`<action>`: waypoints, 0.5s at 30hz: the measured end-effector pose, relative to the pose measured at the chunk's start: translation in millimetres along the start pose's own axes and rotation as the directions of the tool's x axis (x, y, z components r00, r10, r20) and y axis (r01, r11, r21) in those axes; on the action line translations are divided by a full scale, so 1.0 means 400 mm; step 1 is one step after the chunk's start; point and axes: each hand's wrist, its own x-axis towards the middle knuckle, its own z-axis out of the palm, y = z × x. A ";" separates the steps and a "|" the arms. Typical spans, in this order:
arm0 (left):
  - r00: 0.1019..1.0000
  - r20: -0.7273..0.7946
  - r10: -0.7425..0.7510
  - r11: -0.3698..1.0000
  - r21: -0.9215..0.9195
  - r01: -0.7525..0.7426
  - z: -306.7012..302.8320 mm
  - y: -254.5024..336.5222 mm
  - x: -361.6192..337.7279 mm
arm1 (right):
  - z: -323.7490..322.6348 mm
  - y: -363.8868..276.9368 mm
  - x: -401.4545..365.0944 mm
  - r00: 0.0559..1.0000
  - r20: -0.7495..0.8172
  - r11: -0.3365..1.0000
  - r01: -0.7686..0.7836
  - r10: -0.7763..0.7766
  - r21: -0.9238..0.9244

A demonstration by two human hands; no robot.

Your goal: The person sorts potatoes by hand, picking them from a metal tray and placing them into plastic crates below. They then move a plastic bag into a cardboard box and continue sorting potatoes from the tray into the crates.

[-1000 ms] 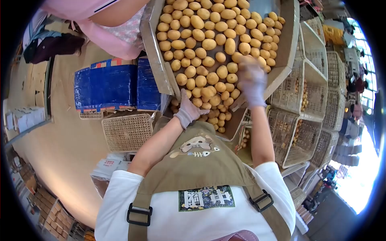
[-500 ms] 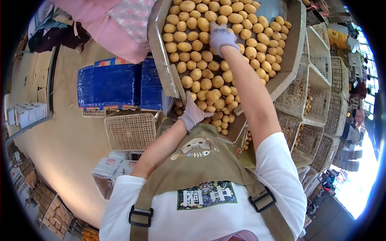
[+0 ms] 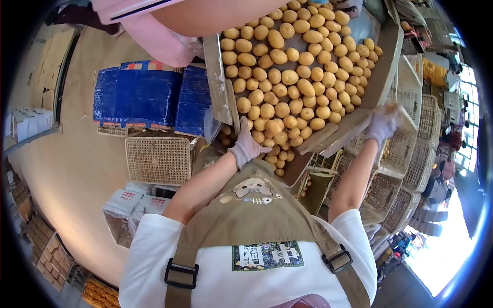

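Observation:
Many yellow-brown potatoes [image 3: 289,77] fill a sloping metal-sided tray [image 3: 380,72] in front of me. My left hand [image 3: 246,146], in a pale glove, rests at the tray's narrow near end with its thumb and fingers apart. It lies against the potatoes there and grips none that I can see. Out to the right, beyond the tray's side wall, my right hand [image 3: 382,126], gloved too, is over the plastic crates [image 3: 403,149]. Motion smears its fingers; a brownish blur shows at their tips, and I cannot make out what it is.
Another person's arm [image 3: 205,15] reaches across the tray's far left, and a gloved hand [image 3: 352,6] shows at its far end. Blue-wrapped boxes [image 3: 136,95] and a crate [image 3: 158,160] stand left. An olive container [image 3: 314,192] sits below the tray's right side.
My right hand has left the potatoes in the middle of the tray and swung right over the crates. My left hand has stayed in place. The other person's arm has come in over the tray.

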 end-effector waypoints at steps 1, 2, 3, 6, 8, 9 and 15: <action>1.000 -0.009 -0.006 1.000 0.001 0.006 0.002 -0.001 0.004 | -0.008 -0.018 -0.001 0.995 0.039 0.994 0.094 -0.096 0.052; 1.000 -0.008 -0.018 1.000 0.025 0.019 0.018 0.005 -0.009 | -0.017 -0.036 -0.002 0.978 0.078 0.977 0.183 -0.192 0.113; 1.000 -0.014 -0.022 1.000 0.001 0.022 0.020 0.006 -0.007 | -0.026 -0.054 -0.003 0.952 0.115 0.948 0.262 -0.285 0.180; 0.997 0.078 -0.011 1.000 0.030 0.009 -0.006 0.006 0.003 | 0.032 -0.378 -0.172 0.713 0.482 0.859 0.394 -0.510 0.327; 0.996 0.085 -0.032 0.997 0.070 0.026 -0.001 0.008 -0.002 | 0.088 -0.540 -0.253 0.468 0.612 0.757 0.526 -0.638 0.388; 0.995 0.089 -0.038 0.996 0.084 0.031 0.002 0.011 -0.003 | 0.144 -0.587 -0.284 0.426 0.732 0.809 0.511 -0.531 0.290; 0.999 0.040 -0.013 0.995 0.096 0.009 0.001 0.005 -0.009 | 0.212 -0.646 -0.257 0.293 0.840 0.788 0.572 -0.457 0.228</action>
